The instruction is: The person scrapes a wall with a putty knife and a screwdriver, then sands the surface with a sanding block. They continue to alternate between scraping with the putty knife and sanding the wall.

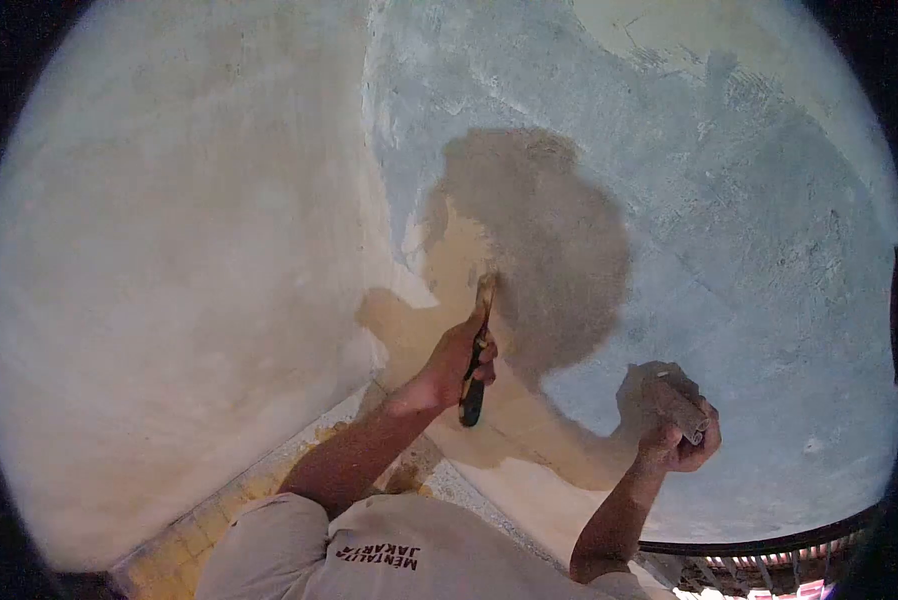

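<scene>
My left hand (459, 355) is wrapped round the dark handle of a scraper (473, 390). The tool's pale, smeared end points up and touches or nearly touches the wall, beside a smooth cream patch (454, 245) near the corner. Lower right, my right hand (684, 440) is closed round a greyish, roll-like object (681, 408) with an open-looking end; what it is exactly I cannot make out. The blue-grey wall (729, 270) behind both hands has a rough surface, with a large shadow over its middle.
A pale beige wall (179, 260) meets the blue-grey one at a corner on the left. Yellowish tiles (194, 540) run along the lower left. At the lower right is a dark curved edge with slats (769, 565).
</scene>
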